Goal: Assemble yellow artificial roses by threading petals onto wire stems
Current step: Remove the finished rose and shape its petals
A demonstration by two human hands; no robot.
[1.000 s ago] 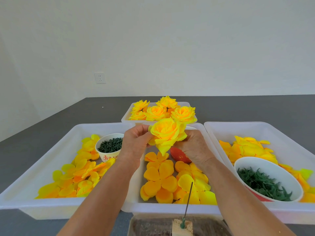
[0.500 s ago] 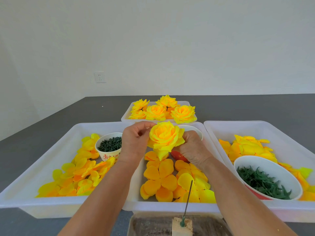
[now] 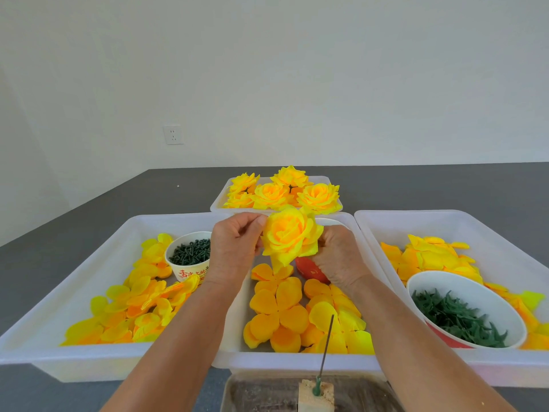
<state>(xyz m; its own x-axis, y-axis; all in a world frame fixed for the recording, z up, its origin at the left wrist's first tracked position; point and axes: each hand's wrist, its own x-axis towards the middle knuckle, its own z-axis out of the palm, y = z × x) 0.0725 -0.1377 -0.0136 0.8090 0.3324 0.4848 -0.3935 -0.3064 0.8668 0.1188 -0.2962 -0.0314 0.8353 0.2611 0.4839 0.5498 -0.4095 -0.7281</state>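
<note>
Rose (image 3: 289, 236) of soft fabric is held above the middle tray (image 3: 297, 359), left hand (image 3: 234, 248) pinching its outer petals, right hand (image 3: 337, 257) curled on its other side. It looks light and crushable, so holding underneath seems safer. Behind the middle tray, a small tray (image 3: 218, 203) holds finished roses (image 3: 285, 190); right of it, a bowl (image 3: 463, 310) holds green pieces.

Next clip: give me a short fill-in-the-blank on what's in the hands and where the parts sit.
1. Both hands, left hand and right hand, hold one yellow ____ above the middle tray.
2. The finished roses lie in the tray ____ from the person.
3. The large bowl in the right tray holds ____ plastic pieces.
4. The wire stands upright in a ____.

Missing words: rose; farthest; green; block
</note>
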